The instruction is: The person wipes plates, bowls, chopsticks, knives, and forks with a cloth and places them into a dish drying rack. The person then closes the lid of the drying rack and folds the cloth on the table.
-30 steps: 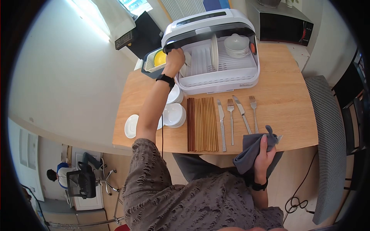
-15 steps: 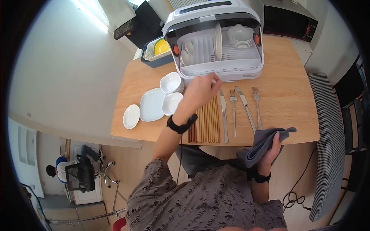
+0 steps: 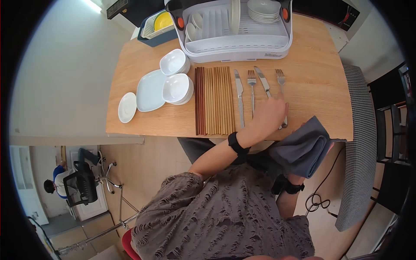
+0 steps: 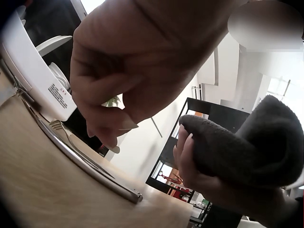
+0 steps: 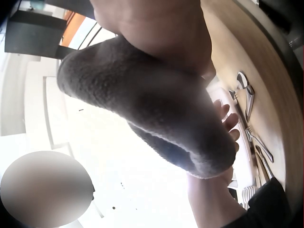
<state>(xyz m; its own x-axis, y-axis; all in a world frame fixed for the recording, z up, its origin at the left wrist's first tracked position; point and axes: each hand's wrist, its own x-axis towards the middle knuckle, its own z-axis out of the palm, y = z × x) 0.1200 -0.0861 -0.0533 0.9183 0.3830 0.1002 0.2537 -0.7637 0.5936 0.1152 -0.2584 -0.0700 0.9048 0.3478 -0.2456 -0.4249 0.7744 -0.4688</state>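
Observation:
My left hand hovers over the handles of the cutlery near the table's front edge, its fingers loosely bent with nothing held in the left wrist view. Beneath and beside it lie a knife and a fork; a second fork and a second knife lie to its left. My right hand grips a folded dark grey cloth at the table's front right corner. The cloth hides most of that hand in the head view.
Brown and tan chopsticks lie in a row. Left of them are two stacks of white bowls, a pale plate and a saucer. A white dish rack cabinet stands behind, beside a blue bin. A checked bench adjoins the table.
My left hand has come away from the dish cabinet, across the chopsticks, to the cutlery at right. The right hand has raised and turned the cloth. The head view has tilted down.

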